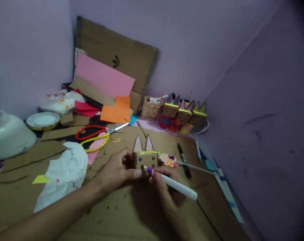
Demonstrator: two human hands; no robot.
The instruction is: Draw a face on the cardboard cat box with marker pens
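Observation:
My left hand point(117, 172) pinches the lower left side of a small cardboard animal head point(147, 158), thumb on its front and fingers at its edge. The head has two pointed ears, a yellow top edge, two dark eyes and purple spots. In my right hand point(167, 189) is a white marker point(180, 187) with a purple collar, its tip at the lower part of the face, by a purple spot. A patterned, colourful piece point(168, 159) lies just right of the head, partly behind it. Close by on the right rests a black pen point(184, 160).
Red-and-yellow scissors point(96, 142) and crumpled white tissue point(66, 170) lie on the left. At the back stand a woven basket of markers point(151, 108), several finished-looking animal figures point(184, 115), orange paper point(117, 112) and a large cardboard sheet point(96, 36). A white rounded object point(11, 137) stands far left.

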